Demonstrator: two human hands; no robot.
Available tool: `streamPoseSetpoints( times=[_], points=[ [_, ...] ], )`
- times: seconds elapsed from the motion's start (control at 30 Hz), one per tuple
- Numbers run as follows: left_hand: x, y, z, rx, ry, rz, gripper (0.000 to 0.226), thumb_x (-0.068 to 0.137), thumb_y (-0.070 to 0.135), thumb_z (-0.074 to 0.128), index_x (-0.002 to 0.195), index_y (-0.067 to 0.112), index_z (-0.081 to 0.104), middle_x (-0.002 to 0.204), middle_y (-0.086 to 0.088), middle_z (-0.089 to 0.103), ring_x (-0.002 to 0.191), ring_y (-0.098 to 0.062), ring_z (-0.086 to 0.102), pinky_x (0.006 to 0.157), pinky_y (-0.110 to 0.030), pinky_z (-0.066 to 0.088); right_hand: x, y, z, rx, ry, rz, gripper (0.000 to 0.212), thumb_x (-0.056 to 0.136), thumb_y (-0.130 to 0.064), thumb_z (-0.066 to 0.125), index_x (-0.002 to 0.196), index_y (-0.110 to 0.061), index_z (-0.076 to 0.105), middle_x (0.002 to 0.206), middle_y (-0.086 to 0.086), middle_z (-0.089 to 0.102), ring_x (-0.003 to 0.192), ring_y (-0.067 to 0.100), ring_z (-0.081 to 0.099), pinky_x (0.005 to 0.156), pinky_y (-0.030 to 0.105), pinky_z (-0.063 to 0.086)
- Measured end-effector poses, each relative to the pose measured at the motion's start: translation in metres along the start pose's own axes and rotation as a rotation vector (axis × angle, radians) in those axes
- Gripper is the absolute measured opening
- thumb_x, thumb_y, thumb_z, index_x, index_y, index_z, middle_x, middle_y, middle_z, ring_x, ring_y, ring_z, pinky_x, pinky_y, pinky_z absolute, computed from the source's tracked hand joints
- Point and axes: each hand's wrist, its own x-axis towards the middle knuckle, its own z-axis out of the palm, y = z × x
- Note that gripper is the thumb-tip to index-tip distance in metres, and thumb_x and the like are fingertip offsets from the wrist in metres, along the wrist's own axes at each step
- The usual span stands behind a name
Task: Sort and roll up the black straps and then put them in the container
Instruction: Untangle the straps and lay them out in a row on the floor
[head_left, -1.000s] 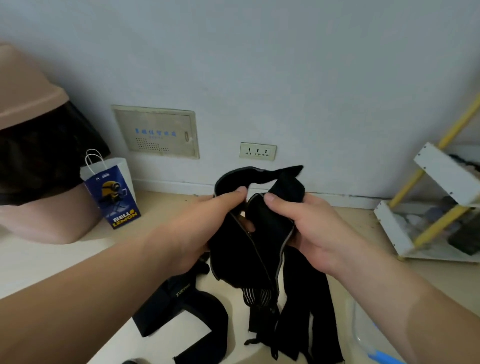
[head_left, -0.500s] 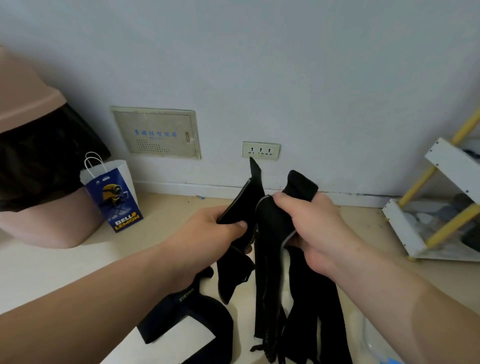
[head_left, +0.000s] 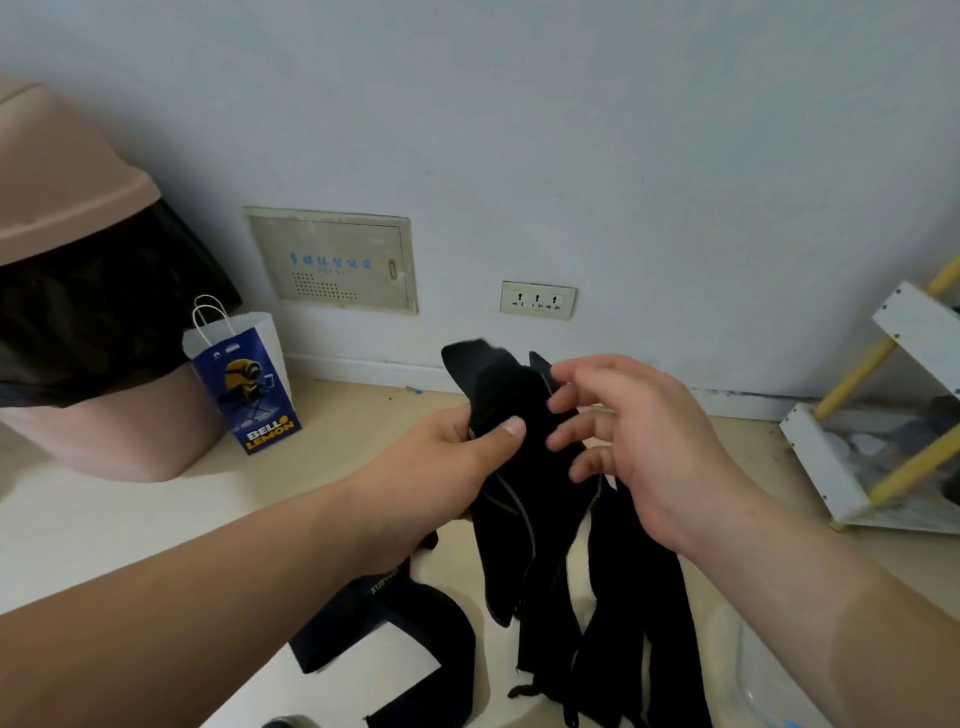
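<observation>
Head view: at the centre of the frame the left hand (head_left: 447, 462) grips the black straps (head_left: 524, 509) near their top. Its thumb is clamped across the cloth and its other fingers are hidden behind it. The straps hang to the lower edge, ends cut off. Right of centre, the right hand (head_left: 644, 447) has its fingers (head_left: 571, 439) apart and loosely bent; whether they touch the cloth is unclear. At lower right a clear container (head_left: 753, 680) shows faintly, cut off by the edge. A loose strap (head_left: 447, 639) lies at the bottom, its lettering half hidden.
</observation>
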Motion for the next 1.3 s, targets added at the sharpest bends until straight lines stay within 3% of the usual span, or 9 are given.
streamPoseSetpoints(
  times=[0.07,0.2,0.37,0.57,0.67,0.8,0.97,1.17,1.3],
  points=[
    [0.001,0.000,-0.004,-0.014,-0.009,-0.019,0.026,0.107,0.035,0.058,0.119,0.015,0.070,0.118,-0.017,0.076,0.101,-0.028,0.074,0.106,-0.057,0.052,0.002,0.004,0.000,-0.093,-0.002,-0.065,0.021,0.094,-0.002,0.068,0.108,-0.017,0.076,0.085,0.003,0.066,0.058,0.014,0.062,0.045,0.027,0.043],
    [-0.001,-0.001,-0.010,-0.002,-0.042,-0.008,0.019,0.104,0.020,0.064,0.120,0.013,0.072,0.116,-0.013,0.079,0.111,-0.031,0.075,0.104,-0.048,0.056,-0.002,0.010,0.003,-0.211,-0.067,-0.105,0.014,0.084,-0.017,0.088,0.090,-0.022,0.077,0.070,-0.010,0.068,0.052,0.002,0.060,0.049,0.016,0.045],
    [-0.001,0.000,-0.018,0.097,-0.126,0.024,0.034,0.092,-0.006,0.073,0.122,0.009,0.070,0.116,-0.015,0.078,0.111,-0.030,0.075,0.103,-0.043,0.057,0.000,0.012,0.005,-0.172,-0.071,-0.107,0.019,0.091,-0.020,0.082,0.078,-0.023,0.070,0.076,0.000,0.068,0.072,0.014,0.065,0.069,0.029,0.052],
    [-0.002,0.001,-0.022,0.147,-0.071,-0.012,0.024,0.086,0.000,0.081,0.107,0.004,0.071,0.098,-0.014,0.080,0.089,-0.025,0.079,0.085,-0.036,0.064,0.010,0.005,-0.002,0.100,0.025,0.014,0.007,0.102,-0.020,0.069,0.095,-0.019,0.068,0.082,0.002,0.074,0.083,0.025,0.071,0.086,0.050,0.058],
    [-0.001,-0.001,-0.023,0.019,-0.057,-0.001,0.023,0.095,0.015,0.076,0.116,0.006,0.071,0.112,-0.022,0.076,0.099,-0.032,0.076,0.095,-0.044,0.061,0.011,0.005,-0.004,0.150,0.004,0.034,0.007,0.104,-0.014,0.065,0.106,-0.018,0.070,0.089,0.004,0.078,0.087,0.026,0.074,0.082,0.047,0.059],
    [-0.001,0.001,-0.023,-0.008,-0.058,0.003,0.016,0.102,0.023,0.066,0.114,0.014,0.074,0.108,-0.020,0.077,0.092,-0.028,0.075,0.085,-0.039,0.061,0.011,0.004,-0.006,0.208,-0.028,0.042,0.026,0.104,-0.006,0.059,0.119,-0.022,0.074,0.108,0.010,0.081,0.096,0.028,0.078,0.085,0.045,0.062],
    [0.001,0.000,-0.032,0.071,-0.017,0.045,0.013,0.102,0.017,0.068,0.113,0.014,0.072,0.108,-0.020,0.076,0.095,-0.035,0.076,0.100,-0.052,0.058,0.009,-0.001,-0.010,0.193,-0.051,0.090,0.024,0.095,0.000,0.056,0.106,-0.014,0.071,0.087,0.008,0.077,0.070,0.020,0.074,0.056,0.033,0.056],
    [0.008,-0.004,-0.039,0.113,0.089,0.047,0.024,0.092,0.025,0.076,0.113,0.014,0.071,0.106,-0.018,0.078,0.102,-0.037,0.077,0.102,-0.060,0.056,0.002,-0.005,-0.009,0.108,-0.071,0.030,0.002,0.095,-0.013,0.070,0.095,-0.014,0.072,0.078,0.004,0.073,0.066,0.017,0.072,0.053,0.030,0.056],
    [0.012,-0.007,-0.042,0.109,0.191,0.092,0.007,0.099,0.009,0.070,0.106,0.010,0.069,0.095,-0.014,0.079,0.089,-0.030,0.078,0.098,-0.053,0.060,-0.004,-0.007,-0.007,0.091,-0.105,0.002,0.003,0.098,-0.012,0.070,0.099,-0.010,0.071,0.083,0.007,0.077,0.069,0.017,0.075,0.055,0.025,0.058]
  ],
)
